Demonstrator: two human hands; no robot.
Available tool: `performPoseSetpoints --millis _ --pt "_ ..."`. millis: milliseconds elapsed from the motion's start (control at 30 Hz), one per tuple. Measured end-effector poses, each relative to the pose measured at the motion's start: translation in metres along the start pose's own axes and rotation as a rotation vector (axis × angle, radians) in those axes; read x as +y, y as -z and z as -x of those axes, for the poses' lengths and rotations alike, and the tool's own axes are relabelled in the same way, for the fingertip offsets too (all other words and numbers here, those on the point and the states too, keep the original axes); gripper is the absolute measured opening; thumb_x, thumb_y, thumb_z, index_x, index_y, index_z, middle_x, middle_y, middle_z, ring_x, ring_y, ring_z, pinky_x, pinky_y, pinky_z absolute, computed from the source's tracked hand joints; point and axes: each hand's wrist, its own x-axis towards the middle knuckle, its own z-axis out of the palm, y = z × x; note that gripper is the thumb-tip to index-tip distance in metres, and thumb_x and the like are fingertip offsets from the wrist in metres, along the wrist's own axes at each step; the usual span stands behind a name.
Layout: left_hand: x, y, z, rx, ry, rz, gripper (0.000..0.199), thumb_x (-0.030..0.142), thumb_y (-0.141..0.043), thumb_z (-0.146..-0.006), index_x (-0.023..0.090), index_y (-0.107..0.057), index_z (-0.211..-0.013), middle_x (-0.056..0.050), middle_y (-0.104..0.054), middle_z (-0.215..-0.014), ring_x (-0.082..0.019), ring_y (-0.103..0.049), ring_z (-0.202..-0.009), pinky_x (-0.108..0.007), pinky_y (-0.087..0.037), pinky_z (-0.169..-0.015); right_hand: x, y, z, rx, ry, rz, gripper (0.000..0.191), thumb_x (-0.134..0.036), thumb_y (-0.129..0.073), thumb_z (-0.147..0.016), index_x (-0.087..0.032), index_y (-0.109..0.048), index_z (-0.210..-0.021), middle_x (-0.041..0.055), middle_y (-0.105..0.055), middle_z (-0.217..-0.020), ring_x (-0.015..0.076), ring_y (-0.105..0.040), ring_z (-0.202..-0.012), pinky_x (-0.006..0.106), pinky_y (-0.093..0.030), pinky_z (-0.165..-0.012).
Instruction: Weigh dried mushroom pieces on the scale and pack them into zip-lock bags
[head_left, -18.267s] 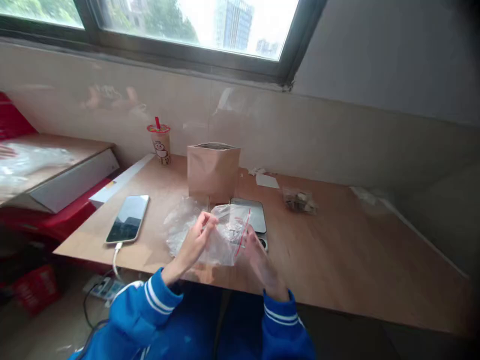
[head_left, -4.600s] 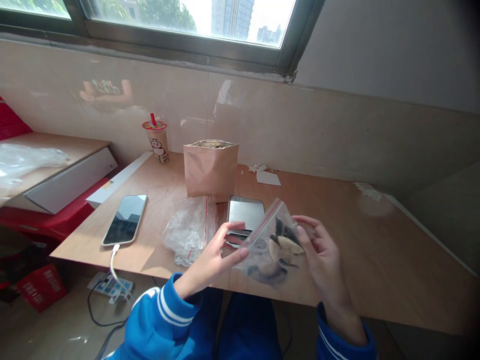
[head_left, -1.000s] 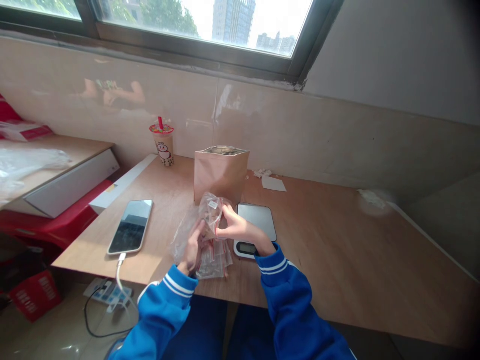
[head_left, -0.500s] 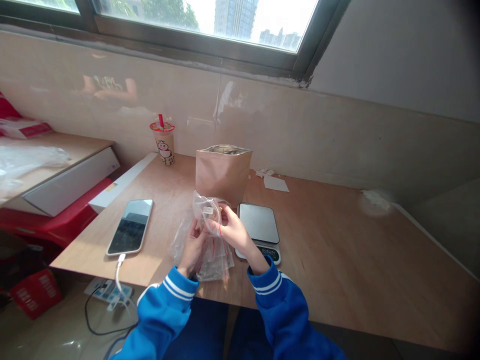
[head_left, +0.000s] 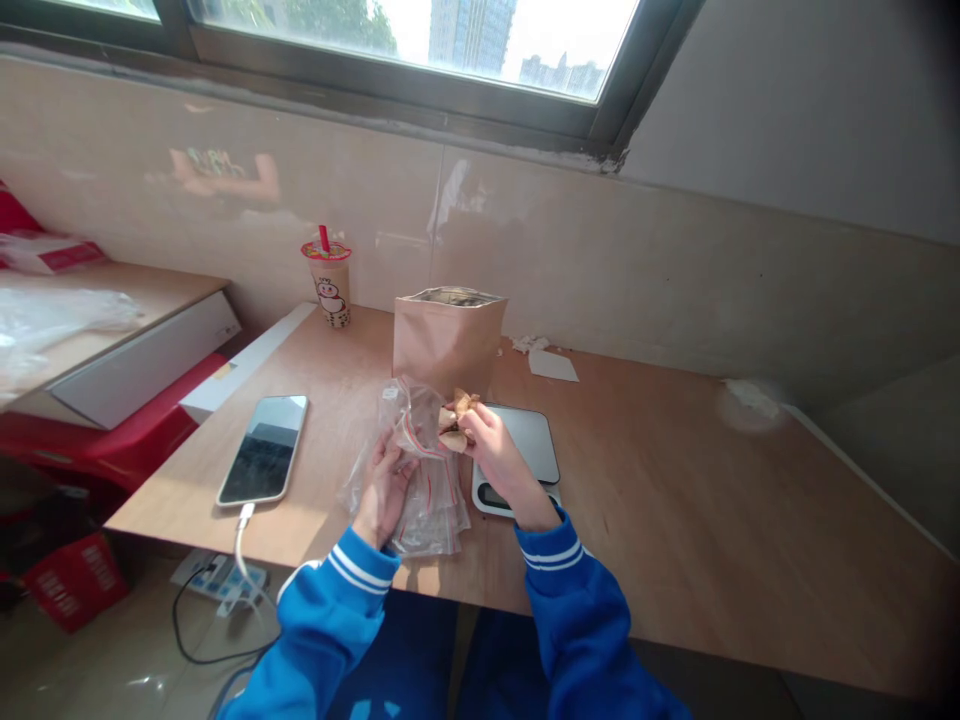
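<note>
My left hand (head_left: 385, 487) is closed on a clear zip bag (head_left: 420, 408) with a red seal line, its mouth toward the right. In my right hand (head_left: 491, 448) are several thin brown flaky pieces (head_left: 455, 425), pinched right beside the bag's mouth; their exact kind is unclear. More clear zip bags (head_left: 429, 525) lie on the table under my left hand. A white kitchen scale (head_left: 536, 440) sits partly beneath my right hand and wrist. Behind both hands a brown kraft pouch (head_left: 448, 345) stands upright with its top open and silvery inside.
A phone (head_left: 264, 450) with a charging cable lies at the left. A drink cup with a red straw (head_left: 331, 285) stands at the back left. White scraps (head_left: 553, 365) lie near the wall. A power strip (head_left: 217, 580) is below the table's left edge.
My right hand has moved slightly right, off the bag, and now shows brown flaky pieces in its fingers. The bag in my left hand has tilted, its mouth now facing right.
</note>
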Motion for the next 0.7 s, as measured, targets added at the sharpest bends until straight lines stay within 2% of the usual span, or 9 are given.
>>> performPoseSetpoints --millis 67,133,233,300,367,467,567,700 --pt "0.001 0.000 0.000 0.006 0.002 -0.024 0.033 0.015 -0.065 -0.082 0.021 -0.065 -0.114 -0.005 -0.069 -0.114 -0.013 -0.067 -0.087 -0.017 -0.053 -0.065 -0.027 0.004 -0.007 0.031 0.065 -0.042 0.019 -0.038 -0.052 -0.079 -0.022 -0.049 -0.089 0.0054 -0.062 -0.094 0.0193 -0.063 -0.083 0.035 -0.056 -0.075" --pt "0.001 0.000 0.000 0.019 0.004 -0.039 0.033 0.017 -0.067 -0.081 0.020 -0.065 -0.114 -0.007 -0.068 -0.115 -0.013 -0.067 -0.085 -0.018 -0.053 -0.064 -0.062 0.008 -0.024 0.108 0.286 0.036 0.016 -0.033 -0.047 -0.082 -0.022 -0.048 -0.093 0.0053 -0.060 -0.103 0.0175 -0.062 -0.086 0.034 -0.055 -0.078" --pt "0.001 0.001 0.000 0.044 0.017 -0.025 0.034 0.017 -0.069 -0.079 0.018 -0.065 -0.113 -0.008 -0.068 -0.113 -0.013 -0.066 -0.082 -0.019 -0.053 -0.064 -0.107 0.009 -0.064 0.269 0.664 0.338 0.020 -0.027 -0.041 -0.088 -0.022 -0.047 -0.106 0.0058 -0.058 -0.113 0.0170 -0.059 -0.100 0.033 -0.050 -0.086" --pt "0.001 0.002 -0.001 0.036 0.025 -0.007 0.032 0.018 -0.068 -0.080 0.017 -0.064 -0.111 -0.008 -0.069 -0.112 -0.013 -0.067 -0.082 -0.020 -0.053 -0.064 -0.119 0.009 -0.091 0.267 0.760 0.549 0.020 -0.024 -0.044 -0.087 -0.021 -0.048 -0.106 0.0059 -0.060 -0.110 0.0170 -0.058 -0.097 0.033 -0.049 -0.086" --pt "0.001 0.003 -0.001 0.013 0.031 0.007 0.030 0.018 -0.068 -0.080 0.017 -0.064 -0.110 -0.008 -0.069 -0.111 -0.014 -0.067 -0.084 -0.020 -0.054 -0.065 -0.118 0.009 -0.109 0.192 0.751 0.733 0.018 -0.022 -0.047 -0.085 -0.020 -0.050 -0.102 0.0050 -0.062 -0.100 0.0171 -0.058 -0.089 0.034 -0.049 -0.082" --pt "0.001 0.004 -0.001 0.012 0.041 0.009 0.030 0.018 -0.067 -0.080 0.016 -0.063 -0.109 -0.008 -0.070 -0.110 -0.013 -0.067 -0.083 -0.021 -0.054 -0.065 -0.107 0.010 -0.116 0.120 0.708 0.891 0.015 -0.022 -0.049 -0.085 -0.020 -0.052 -0.099 0.0037 -0.063 -0.092 0.0174 -0.058 -0.082 0.034 -0.049 -0.079" --pt "0.001 0.004 -0.001 0.017 0.051 0.001 0.029 0.018 -0.066 -0.081 0.016 -0.062 -0.110 -0.008 -0.070 -0.109 -0.013 -0.067 -0.083 -0.021 -0.054 -0.064 -0.104 0.012 -0.113 0.112 0.703 0.982 0.011 -0.023 -0.048 -0.086 -0.020 -0.051 -0.096 0.0045 -0.062 -0.093 0.0180 -0.056 -0.082 0.034 -0.048 -0.079" --pt "0.002 0.003 0.000 0.002 0.059 -0.001 0.029 0.018 -0.064 -0.083 0.017 -0.061 -0.112 -0.008 -0.070 -0.108 -0.013 -0.067 -0.087 -0.020 -0.053 -0.065 -0.111 0.016 -0.116 0.127 0.723 1.139 0.007 -0.021 -0.047 -0.087 -0.020 -0.052 -0.083 0.0084 -0.057 -0.098 0.0207 -0.052 -0.090 0.036 -0.045 -0.084"
